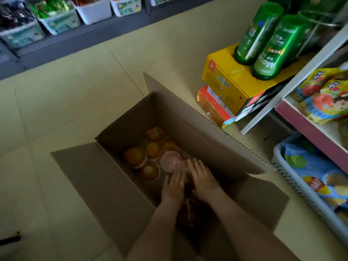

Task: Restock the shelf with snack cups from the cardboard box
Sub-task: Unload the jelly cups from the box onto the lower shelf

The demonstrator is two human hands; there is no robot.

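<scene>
L hand (174,184), R hand (203,176) in box (188,119), snack cup (170,161) just beyond fingers (194,165)

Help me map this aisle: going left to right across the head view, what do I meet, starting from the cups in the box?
orange cups → left hand → right hand → yellow carton → basket
</scene>
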